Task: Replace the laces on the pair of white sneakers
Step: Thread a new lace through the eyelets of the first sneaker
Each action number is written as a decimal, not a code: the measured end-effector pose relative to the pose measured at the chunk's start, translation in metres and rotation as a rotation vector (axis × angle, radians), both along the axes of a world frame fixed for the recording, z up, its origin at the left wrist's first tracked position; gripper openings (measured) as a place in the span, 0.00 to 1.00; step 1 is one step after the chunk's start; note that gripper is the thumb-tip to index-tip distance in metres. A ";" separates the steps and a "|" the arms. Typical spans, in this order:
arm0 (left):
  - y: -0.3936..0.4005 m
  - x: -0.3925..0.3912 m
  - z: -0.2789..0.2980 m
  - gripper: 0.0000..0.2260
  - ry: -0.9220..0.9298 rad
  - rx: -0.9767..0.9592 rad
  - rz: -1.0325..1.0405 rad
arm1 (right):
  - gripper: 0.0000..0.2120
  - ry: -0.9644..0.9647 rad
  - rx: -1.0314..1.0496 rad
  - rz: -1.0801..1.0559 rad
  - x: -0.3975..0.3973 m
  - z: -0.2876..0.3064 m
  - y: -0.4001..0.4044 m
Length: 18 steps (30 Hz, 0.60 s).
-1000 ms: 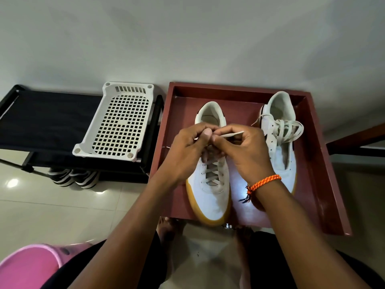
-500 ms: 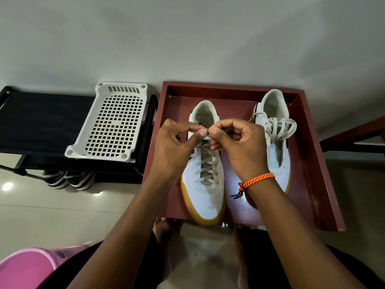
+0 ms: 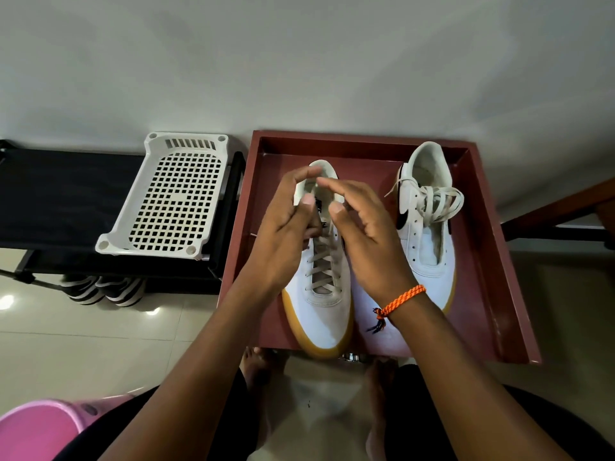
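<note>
Two white sneakers with gum soles stand side by side in a dark red wooden tray (image 3: 362, 138). The left sneaker (image 3: 321, 316) carries a grey lace (image 3: 324, 265) threaded up its eyelets. Both hands hover over its tongue. My left hand (image 3: 284, 231) has thumb and forefinger apart, its lower fingers loosely bent by the top eyelets. My right hand (image 3: 364, 237), with an orange cord at the wrist, has its fingers spread and holds nothing. The right sneaker (image 3: 429, 251) has bare eyelets and a loose bundle of cream lace (image 3: 439, 201) lying on its opening.
A white perforated plastic basket (image 3: 176, 201) sits on a black rack (image 3: 60, 194) left of the tray, with striped shoes (image 3: 100, 289) beneath. A pink tub (image 3: 36, 430) is at the bottom left. A pale wall runs behind; tiled floor lies below.
Both hands pinched the lace ends together at the top of the left sneaker; now the fingers have spread apart and let go.
</note>
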State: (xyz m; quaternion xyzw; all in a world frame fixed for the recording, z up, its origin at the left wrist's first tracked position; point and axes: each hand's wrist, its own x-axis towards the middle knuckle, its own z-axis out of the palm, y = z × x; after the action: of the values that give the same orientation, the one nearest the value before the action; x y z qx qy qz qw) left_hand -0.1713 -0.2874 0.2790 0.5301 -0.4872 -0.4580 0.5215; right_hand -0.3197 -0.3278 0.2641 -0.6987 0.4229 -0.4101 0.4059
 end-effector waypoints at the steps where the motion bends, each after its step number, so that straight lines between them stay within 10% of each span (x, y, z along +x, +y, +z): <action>1: 0.000 -0.001 0.001 0.16 0.007 -0.001 -0.022 | 0.16 0.015 -0.008 0.005 0.001 0.001 0.000; 18: 0.000 -0.002 0.007 0.19 0.142 0.082 0.008 | 0.25 0.226 0.073 0.038 -0.004 -0.010 -0.003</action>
State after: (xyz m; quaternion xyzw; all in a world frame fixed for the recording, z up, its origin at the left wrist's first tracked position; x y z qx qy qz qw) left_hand -0.1737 -0.2875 0.2857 0.5191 -0.4277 -0.5120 0.5343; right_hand -0.3233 -0.3305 0.2544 -0.7333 0.4673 -0.3051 0.3883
